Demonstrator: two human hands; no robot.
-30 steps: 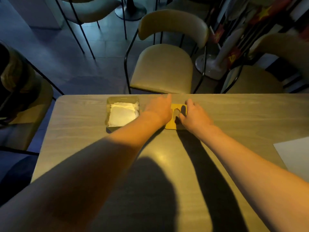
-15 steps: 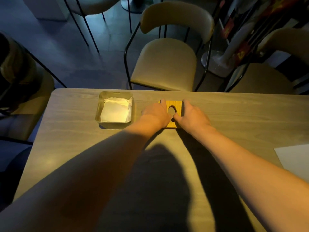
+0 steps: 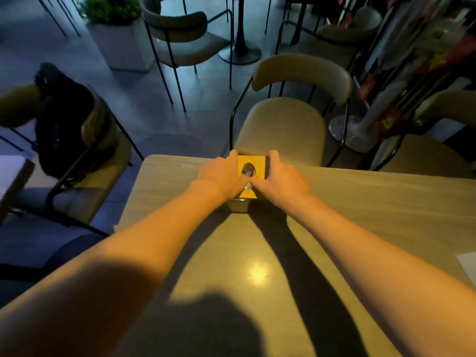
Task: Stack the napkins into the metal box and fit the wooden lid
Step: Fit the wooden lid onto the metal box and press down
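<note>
The yellow wooden lid, with an oval hole in its middle, lies on top of the metal box near the table's far edge. Only the box's dark front wall shows below the lid. My left hand grips the lid's left side and my right hand grips its right side, with both thumbs meeting at the near edge of the hole. The napkins are hidden under the lid; only something grey shows through the hole.
The wooden table runs toward me and to the right. A white sheet lies at its right edge. A padded chair stands just beyond the box. A chair with a dark bag is at the left.
Both hands lifted the lid from the table beside the box and carried it left onto the box, covering the napkins. The view has also swung left.
</note>
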